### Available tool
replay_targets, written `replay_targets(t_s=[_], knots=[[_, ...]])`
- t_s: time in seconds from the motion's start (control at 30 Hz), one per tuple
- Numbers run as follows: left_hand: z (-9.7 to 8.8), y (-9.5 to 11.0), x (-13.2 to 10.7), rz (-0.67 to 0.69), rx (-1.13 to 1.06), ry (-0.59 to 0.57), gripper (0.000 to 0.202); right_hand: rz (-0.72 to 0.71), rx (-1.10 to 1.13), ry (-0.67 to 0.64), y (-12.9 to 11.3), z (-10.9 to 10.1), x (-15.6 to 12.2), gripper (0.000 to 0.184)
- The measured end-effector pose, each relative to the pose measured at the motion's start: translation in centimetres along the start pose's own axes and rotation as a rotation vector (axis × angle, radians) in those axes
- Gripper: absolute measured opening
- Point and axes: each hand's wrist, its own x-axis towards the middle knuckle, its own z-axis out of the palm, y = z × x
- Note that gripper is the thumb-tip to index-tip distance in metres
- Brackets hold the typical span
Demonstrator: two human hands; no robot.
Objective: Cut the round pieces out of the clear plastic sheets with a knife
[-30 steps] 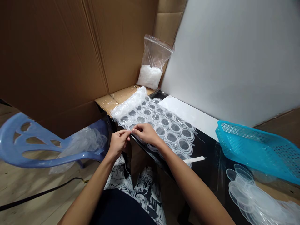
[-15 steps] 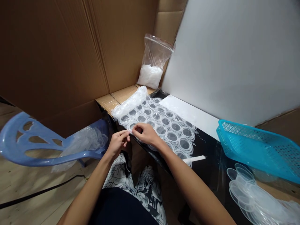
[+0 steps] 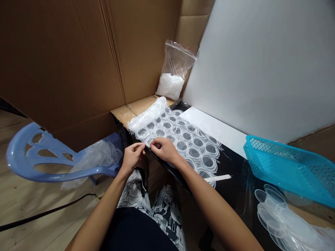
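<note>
A clear plastic sheet patterned with rows of white-edged circles lies over the black table, its far left side rolled or bunched up. At the sheet's near edge, my left hand is closed in a pinch, thumb against index finger; whatever it holds is too small to make out. Just right of it, my right hand rests over the sheet with thumb and forefinger pinched at its edge. The fingertips of both hands are a short gap apart. A white strip lies by the sheet's near right corner.
A blue plastic basket stands on the right, behind a pile of clear discs. At the back corner is a zip bag of white material. To the left, a blue chair carries clear plastic scraps. Cardboard walls the left side.
My hands have drawn slightly apart at the sheet's edge; the pale bit seen between the fingertips is no longer distinct. The whole view has shifted a little, moving things rightward.
</note>
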Motion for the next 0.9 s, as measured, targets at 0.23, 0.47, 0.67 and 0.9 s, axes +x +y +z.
replay_targets(t_s=[0.23,0.47,0.67,0.9], knots=[[-1.0,1.3,2.9,0.051,0.000,0.204,0.053,0.086,-0.079,-0.255,-2.7,-1.7,3.1,0.013],[-1.3,2.5,3.8,0.019,-0.038,0.079,0.053,-0.027,-0.190,-0.122,-2.3,2.1,7.0,0.012],[-1.7,2.6,4.0,0.034,0.007,0.067,0.060,0.068,0.175,-0.007,-0.2,2.8,6.6,0.018],[-1.4,2.1,4.5,0.095,0.095,0.073,0.059,0.147,0.247,-0.010,0.2,2.8,6.9,0.020]])
